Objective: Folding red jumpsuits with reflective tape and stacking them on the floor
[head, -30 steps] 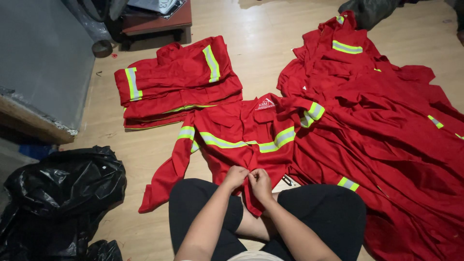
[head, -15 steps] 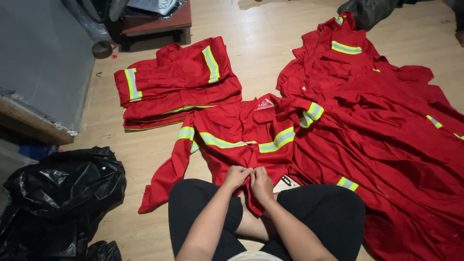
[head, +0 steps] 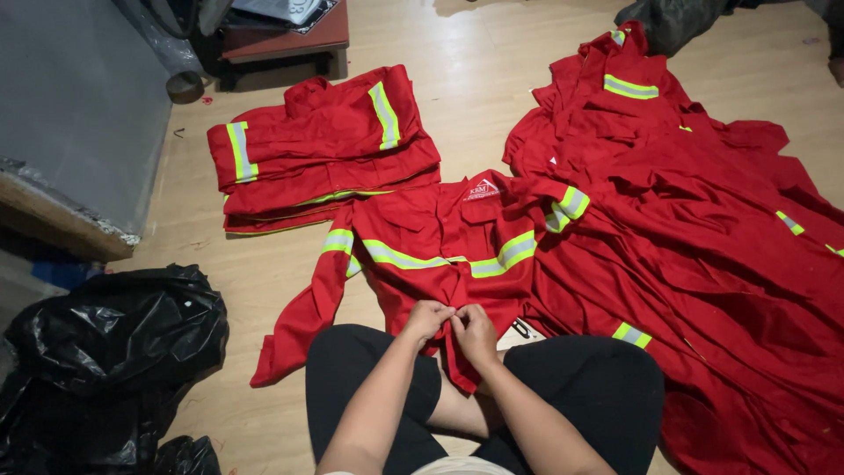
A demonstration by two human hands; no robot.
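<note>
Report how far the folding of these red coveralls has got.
Done: a folded stack of red coveralls with reflective stripes lies on the wooden floor. In hand: the left hand and right hand pinch the front of a spread-out red coverall. Left: a large loose heap of red coveralls beside it.

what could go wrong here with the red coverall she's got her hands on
Both hands, left hand and right hand, pinch the front of the red coverall close together, so a finger could get nipped or the closure misaligned. Its right sleeve overlaps the loose heap of red garments, so pulling may drag those along. The folded stack lies close by and could be disturbed.
</note>
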